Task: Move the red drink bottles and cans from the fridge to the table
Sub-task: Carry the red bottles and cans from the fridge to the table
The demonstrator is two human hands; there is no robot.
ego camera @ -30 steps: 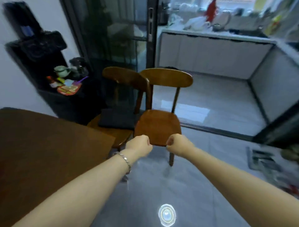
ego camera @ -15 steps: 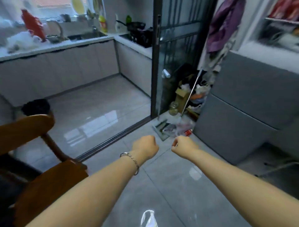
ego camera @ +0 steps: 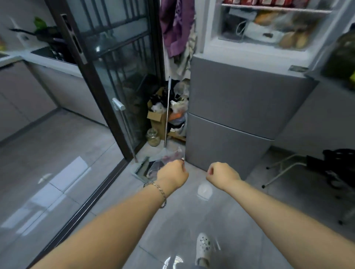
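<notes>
Hands: your left hand (ego camera: 172, 175) and right hand (ego camera: 222, 175) are both curled into fists, holding nothing, near centre | Target: red drinks (ego camera: 245, 1) on the top shelf (ego camera: 269, 9) of the open fridge (ego camera: 240, 92), far right, cropped by the frame edge | Handling, my guess: rigid, cold, maybe slick, so grip each one mid-body.

**Nothing legible from where I'm standing**

Honestly, there's no text here I can make out. The red containers (ego camera: 269, 2) along the top shelf of the open fridge (ego camera: 240, 92) have some white print on them, but it's way too blurry to read. There's also a little grey plate (ego camera: 296, 68) at the edge of the fridge's open compartment, and whatever's on it is just a smudge.
</notes>
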